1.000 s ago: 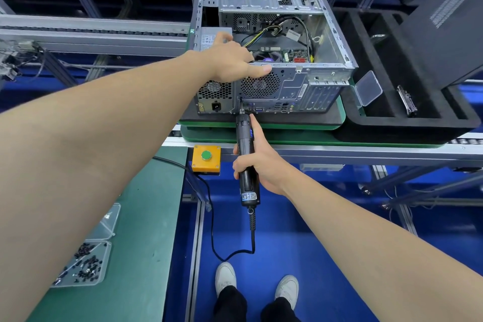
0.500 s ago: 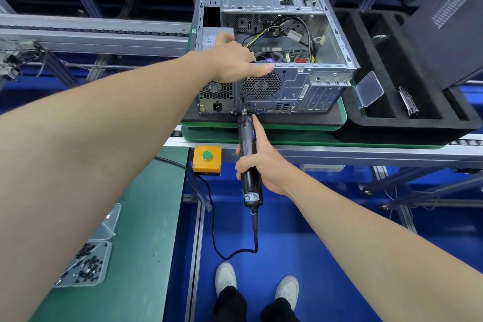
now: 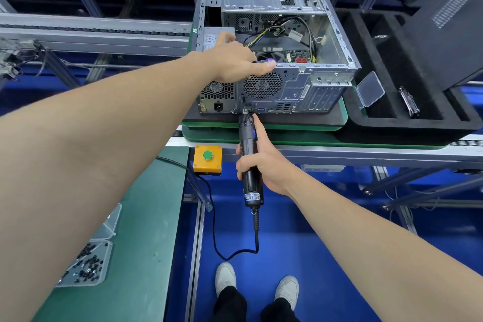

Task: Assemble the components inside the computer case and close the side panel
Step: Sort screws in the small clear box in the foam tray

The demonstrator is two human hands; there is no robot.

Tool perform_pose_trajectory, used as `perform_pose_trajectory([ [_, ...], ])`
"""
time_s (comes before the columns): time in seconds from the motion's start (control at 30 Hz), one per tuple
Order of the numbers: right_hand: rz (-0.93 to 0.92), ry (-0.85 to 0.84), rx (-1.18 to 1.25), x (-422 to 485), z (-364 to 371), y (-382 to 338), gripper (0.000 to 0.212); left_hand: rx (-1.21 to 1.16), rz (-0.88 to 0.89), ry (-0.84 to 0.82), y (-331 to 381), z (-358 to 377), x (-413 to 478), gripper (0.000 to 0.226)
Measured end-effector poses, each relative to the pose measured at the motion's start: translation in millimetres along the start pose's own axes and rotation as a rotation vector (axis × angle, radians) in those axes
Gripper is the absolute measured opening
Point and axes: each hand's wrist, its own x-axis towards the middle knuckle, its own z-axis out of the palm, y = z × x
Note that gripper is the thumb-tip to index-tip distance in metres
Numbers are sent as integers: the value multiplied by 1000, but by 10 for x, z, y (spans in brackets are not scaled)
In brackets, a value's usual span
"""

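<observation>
- Right hand (image 3: 264,162) wrapped round the black body of the electric screwdriver (image 3: 247,138), fingers closed on it, one finger laid along the barrel toward the tip
- Driver long axis runs 6-to-12 o'clock in the head view: cord end at 6, bit at 12. Bit tip sits on the rear panel of the computer case (image 3: 308,91), at the seam between the power supply (image 3: 217,91) grille and the fan grille
- Fixing point therefore lies at 12 o'clock from the grip, straight up the tool axis. Judged: push goes along that line, no sideways correction. Whether a screw sits under the bit is too small to tell
- Left hand (image 3: 232,63) on the case's top rear rim, at 11 o'clock from the bit; thumb straight along the rim, one finger reaching onto the power supply top, nothing pinched. Reads as bracing
- Case lies open side up on the green pallet (image 3: 300,136); side panel (image 3: 449,21) leans well apart at 2 o'clock, not yet fitted
</observation>
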Motion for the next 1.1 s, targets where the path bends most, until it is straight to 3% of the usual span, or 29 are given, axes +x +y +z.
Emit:
perform_pose_trajectory([
  [0.53,-12,7,-1,18,-20,16,133,-6,19,6,-31,22,8,76],
  [0.7,-12,14,-38,42,-16,21,136,-31,1,34,2,32,-4,90],
  [0.8,-5,21,-41,46,-12,11,136,-66,-12,59,14,46,-9,84],
  [0.97,-1,33,-25,51,10,4,135,-17,-26,23,14,46,8,94],
  [1.1,-6,18,1,45,30,-1,135,1,-19,35,9,55,22,86],
])
